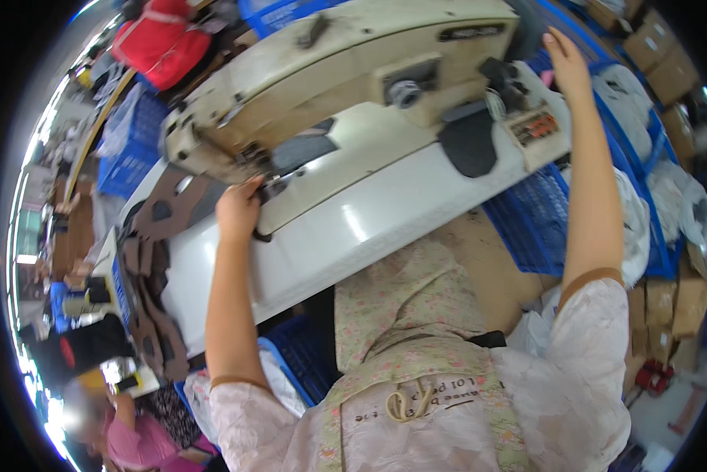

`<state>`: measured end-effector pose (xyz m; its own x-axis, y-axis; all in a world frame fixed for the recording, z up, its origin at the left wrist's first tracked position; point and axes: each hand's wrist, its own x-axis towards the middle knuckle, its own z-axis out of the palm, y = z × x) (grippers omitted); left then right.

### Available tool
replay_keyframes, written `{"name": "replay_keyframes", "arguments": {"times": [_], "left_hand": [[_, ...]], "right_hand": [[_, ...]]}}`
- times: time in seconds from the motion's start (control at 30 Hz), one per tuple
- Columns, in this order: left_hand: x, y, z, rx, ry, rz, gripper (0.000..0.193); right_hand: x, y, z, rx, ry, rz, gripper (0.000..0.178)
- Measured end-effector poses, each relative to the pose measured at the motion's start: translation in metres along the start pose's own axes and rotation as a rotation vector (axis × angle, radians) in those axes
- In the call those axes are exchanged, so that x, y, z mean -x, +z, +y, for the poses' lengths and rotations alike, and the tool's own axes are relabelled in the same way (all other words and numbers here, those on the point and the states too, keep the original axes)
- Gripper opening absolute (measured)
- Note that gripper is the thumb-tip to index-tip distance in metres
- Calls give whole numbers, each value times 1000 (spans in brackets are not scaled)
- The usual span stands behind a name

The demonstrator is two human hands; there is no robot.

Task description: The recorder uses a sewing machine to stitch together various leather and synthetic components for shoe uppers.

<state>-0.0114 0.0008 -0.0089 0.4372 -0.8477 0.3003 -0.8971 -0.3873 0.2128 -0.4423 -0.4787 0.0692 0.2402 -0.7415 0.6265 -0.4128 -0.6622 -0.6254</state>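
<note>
A cream sewing machine (322,71) stands on a white table (345,228) in front of me. My left hand (239,208) is at its needle end, beside the presser foot (267,177). Its fingers are curled together at a dark edge under the foot; what they pinch is hidden. Brown cut-out pieces (168,204) lie next to that hand and hang in a chain over the table's left edge. My right hand (570,67) is raised beyond the machine's right end, fingers stretched out, with nothing visible in it. A small pink thing shows by its fingertips.
A dark grey cut piece (471,141) lies on the table's right part, near a small tray (533,130) with orange items. Blue crates (530,216) stand at the right, with white bags (668,197) and cardboard boxes (660,307) beyond. Another person in pink (137,433) is at the lower left.
</note>
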Motion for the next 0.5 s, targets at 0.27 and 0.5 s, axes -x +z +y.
{"name": "replay_keyframes", "arguments": {"times": [0.27, 0.5], "left_hand": [[-9, -4, 8, -108, 42, -36, 27], [-19, -6, 8, -240, 201, 59, 28]], "right_hand": [[86, -40, 19, 434, -19, -615, 25], [91, -27, 14, 562, -241, -765, 13]]}}
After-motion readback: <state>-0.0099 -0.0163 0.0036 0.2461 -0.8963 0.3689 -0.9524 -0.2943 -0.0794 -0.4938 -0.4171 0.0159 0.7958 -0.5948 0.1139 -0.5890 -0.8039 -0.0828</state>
